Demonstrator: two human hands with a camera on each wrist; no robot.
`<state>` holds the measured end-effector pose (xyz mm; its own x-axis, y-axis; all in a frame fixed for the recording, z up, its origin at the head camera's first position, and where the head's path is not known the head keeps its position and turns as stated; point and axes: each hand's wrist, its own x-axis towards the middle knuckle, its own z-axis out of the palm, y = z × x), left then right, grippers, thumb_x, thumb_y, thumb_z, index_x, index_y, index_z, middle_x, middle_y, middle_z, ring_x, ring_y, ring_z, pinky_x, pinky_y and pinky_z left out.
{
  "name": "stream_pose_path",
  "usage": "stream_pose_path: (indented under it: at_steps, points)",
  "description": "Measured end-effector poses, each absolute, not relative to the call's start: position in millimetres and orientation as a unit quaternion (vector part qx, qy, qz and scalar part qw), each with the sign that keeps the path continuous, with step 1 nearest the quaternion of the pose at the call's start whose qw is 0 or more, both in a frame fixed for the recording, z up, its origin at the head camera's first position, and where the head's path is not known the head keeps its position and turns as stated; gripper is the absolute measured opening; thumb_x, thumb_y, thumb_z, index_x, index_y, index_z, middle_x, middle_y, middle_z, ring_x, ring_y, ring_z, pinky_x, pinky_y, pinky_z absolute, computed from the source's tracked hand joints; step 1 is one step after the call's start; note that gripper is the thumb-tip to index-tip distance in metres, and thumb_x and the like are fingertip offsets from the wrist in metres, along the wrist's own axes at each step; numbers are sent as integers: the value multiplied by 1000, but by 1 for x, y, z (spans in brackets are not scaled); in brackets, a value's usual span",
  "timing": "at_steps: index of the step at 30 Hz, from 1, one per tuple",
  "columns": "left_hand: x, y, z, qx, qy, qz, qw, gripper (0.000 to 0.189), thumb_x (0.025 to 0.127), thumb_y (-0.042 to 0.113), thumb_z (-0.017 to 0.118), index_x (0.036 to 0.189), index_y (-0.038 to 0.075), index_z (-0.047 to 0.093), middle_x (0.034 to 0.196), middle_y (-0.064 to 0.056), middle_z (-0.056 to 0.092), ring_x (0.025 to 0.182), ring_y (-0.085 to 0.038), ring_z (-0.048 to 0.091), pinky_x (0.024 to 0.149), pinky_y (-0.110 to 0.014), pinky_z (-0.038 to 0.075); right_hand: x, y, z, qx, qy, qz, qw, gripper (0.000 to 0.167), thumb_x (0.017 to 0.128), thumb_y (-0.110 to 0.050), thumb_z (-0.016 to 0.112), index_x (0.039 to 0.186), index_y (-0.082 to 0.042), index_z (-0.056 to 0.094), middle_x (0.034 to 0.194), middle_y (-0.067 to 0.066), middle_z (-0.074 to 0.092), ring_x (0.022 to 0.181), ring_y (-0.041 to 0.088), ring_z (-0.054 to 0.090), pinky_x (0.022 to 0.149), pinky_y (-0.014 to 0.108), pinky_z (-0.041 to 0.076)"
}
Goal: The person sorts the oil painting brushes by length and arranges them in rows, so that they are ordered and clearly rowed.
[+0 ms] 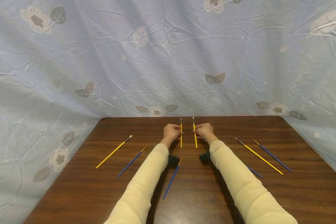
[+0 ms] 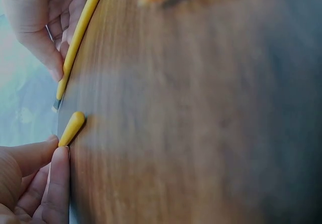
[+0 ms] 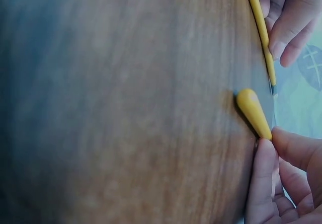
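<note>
Near the far edge of the brown table, two yellow paintbrushes lie side by side with a narrow gap, bristles pointing away. My left hand (image 1: 172, 133) pinches the left yellow paintbrush (image 1: 181, 141) between thumb and finger. The right yellow paintbrush (image 1: 196, 143) is pinched in the same way by my right hand (image 1: 205, 130). In the left wrist view, the rounded handle end (image 2: 73, 126) sticks out from the left fingertips. A similar handle end (image 3: 251, 110) shows beyond the right fingertips in the right wrist view. My hands hide part of both brushes.
On the left lie a yellow paintbrush (image 1: 112, 154) and a blue paintbrush (image 1: 132, 161). Another blue one (image 1: 172, 180) rests between my forearms. To the right are a yellow paintbrush (image 1: 261, 158), a blue one (image 1: 273, 156), and a blue one (image 1: 256, 173) partly behind my sleeve. Patterned cloth (image 1: 168, 68) hangs behind.
</note>
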<state>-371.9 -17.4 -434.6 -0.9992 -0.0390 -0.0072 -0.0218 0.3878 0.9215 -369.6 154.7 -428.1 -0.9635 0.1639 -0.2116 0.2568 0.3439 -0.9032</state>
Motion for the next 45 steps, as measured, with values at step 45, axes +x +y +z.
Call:
stream_pose_path:
  at_steps: [45]
  points:
    - [-366, -30, -417, -11, -812, -583, -11, 29, 82, 0, 76, 111, -1, 72, 102, -13, 71, 79, -24, 70, 54, -29, 58, -363, 169, -407, 100, 786, -609, 47, 37, 93, -5, 64, 128, 5, 59, 120, 23, 63, 102, 29, 63, 68, 30, 59]
